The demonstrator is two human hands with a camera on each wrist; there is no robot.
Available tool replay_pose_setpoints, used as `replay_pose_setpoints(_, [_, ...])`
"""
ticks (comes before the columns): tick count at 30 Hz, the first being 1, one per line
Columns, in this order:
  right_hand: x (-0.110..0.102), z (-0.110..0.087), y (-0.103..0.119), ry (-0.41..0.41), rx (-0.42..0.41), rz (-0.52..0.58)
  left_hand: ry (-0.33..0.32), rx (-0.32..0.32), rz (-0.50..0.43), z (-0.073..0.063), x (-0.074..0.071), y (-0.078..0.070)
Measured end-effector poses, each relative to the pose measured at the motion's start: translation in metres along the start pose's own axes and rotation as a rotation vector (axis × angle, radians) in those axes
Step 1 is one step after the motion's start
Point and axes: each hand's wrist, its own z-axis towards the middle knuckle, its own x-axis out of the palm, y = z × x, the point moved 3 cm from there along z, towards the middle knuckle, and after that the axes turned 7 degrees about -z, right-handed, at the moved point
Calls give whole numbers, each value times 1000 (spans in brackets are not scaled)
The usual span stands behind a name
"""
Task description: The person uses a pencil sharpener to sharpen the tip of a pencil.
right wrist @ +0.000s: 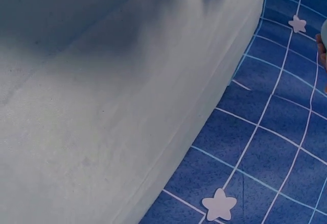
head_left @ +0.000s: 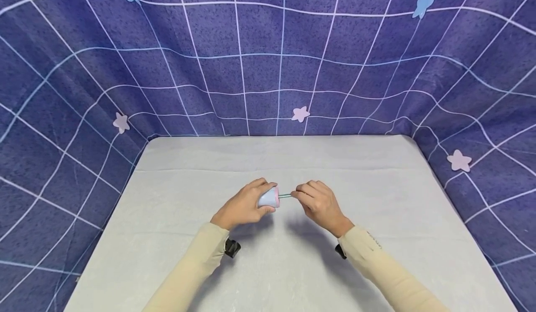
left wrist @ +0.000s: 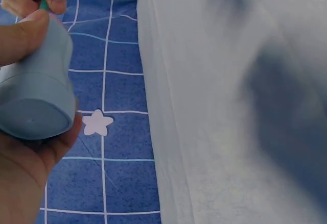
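My left hand (head_left: pixel 244 205) grips a small light-blue cup-shaped container (head_left: pixel 267 198) with a pink rim, lying sideways above the table. Its rim faces my right hand (head_left: pixel 320 205). A thin green stick (head_left: pixel 285 195) spans from the rim to my right fingertips, which pinch its outer end. How far the stick reaches inside is hidden. In the left wrist view the container (left wrist: pixel 38 94) shows its closed round base, with my thumb and fingers around its sides. Only a sliver of the container (right wrist: pixel 324 32) appears at the right wrist view's edge.
A white cloth-covered table (head_left: pixel 268 270) lies below both hands, with their shadows on it. Dark blue curtains (head_left: pixel 259 75) with a line grid and star shapes stand around its back and sides. A black wrist device (head_left: pixel 232 248) shows at the left cuff.
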Motion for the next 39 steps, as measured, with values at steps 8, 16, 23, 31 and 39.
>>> replay_pose_setpoints(8, [2, 0, -2, 200, 177, 319, -42, 145, 201, -1, 4, -7])
replay_pose_setpoints(16, [7, 0, -10, 410, 478, 548, -97, 224, 286, -4, 9, -7])
replay_pose_setpoints(23, [4, 4, -1, 177, 87, 24, -117, 64, 80, -3, -4, -1])
replay_pose_setpoints(31, [4, 6, 8, -122, -153, -312, 21, -77, -313, -3, -16, 3])
replay_pose_setpoints(39, [1, 12, 12, 155, 48, -45, -59, 177, -79, -2, -3, -3])
